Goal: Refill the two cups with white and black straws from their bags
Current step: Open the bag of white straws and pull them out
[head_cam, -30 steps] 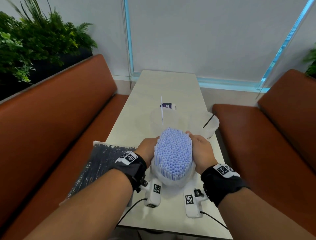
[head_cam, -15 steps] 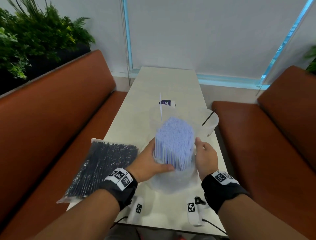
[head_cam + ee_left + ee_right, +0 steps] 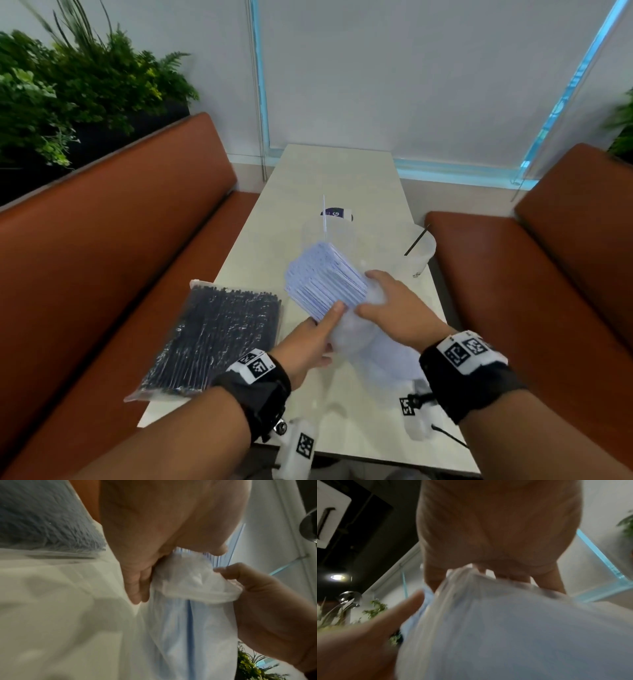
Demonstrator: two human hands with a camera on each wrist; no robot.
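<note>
A bundle of white straws (image 3: 323,277) sticks out of its clear bag (image 3: 356,334) and is tilted away from me toward the cups. My left hand (image 3: 310,344) grips the bundle and bag from the left, thumb on the straws. My right hand (image 3: 390,303) pinches the bunched bag edge (image 3: 193,582) on the right. Beyond them stand two clear cups: the left cup (image 3: 317,240) holds one white straw (image 3: 324,214), the right cup (image 3: 419,255) one black straw (image 3: 416,241). The sealed bag of black straws (image 3: 219,337) lies flat at the left.
The narrow pale table (image 3: 329,178) runs away from me between two brown benches (image 3: 102,260). A small dark-labelled object (image 3: 337,214) sits behind the left cup. Plants stand behind the left bench.
The white straw bundle, earlier upright with its ends facing me, now leans forward toward the cups. The bag has slid down off the straws. My right hand has moved onto the bag's bunched edge.
</note>
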